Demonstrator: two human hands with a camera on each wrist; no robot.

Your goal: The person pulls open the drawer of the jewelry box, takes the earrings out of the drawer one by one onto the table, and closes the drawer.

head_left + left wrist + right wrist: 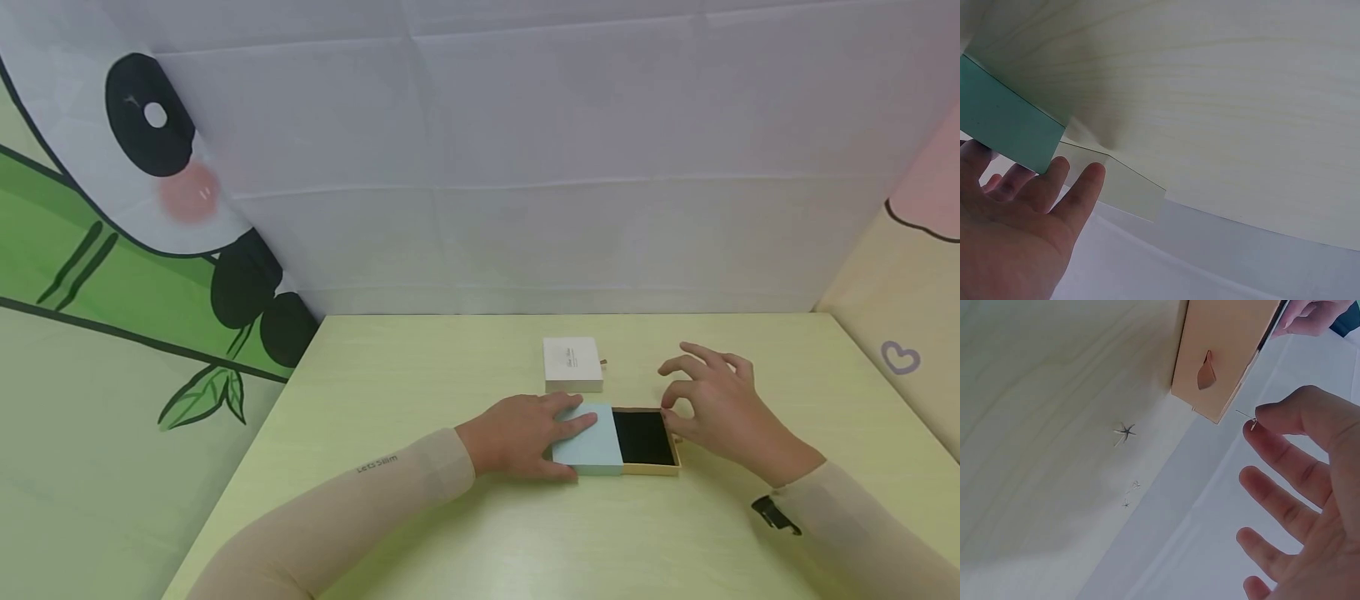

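Observation:
A light blue sliding box lies on the table with its kraft-coloured tray drawn out to the right; black lining shows inside. My left hand rests on the blue sleeve, fingers extended across its top and thumb along the near side. Just past the tray's right end is my right hand. Its thumb and index finger pinch a tiny silver earring with a thin pin, the other fingers spread apart. A brown ribbon tab sticks out of the tray's end.
Behind the blue box stands a white box with small print and a ribbon tab. In the right wrist view, a star-shaped silver ornament and smaller silver pieces lie on the table. A pale cloth wall borders the back.

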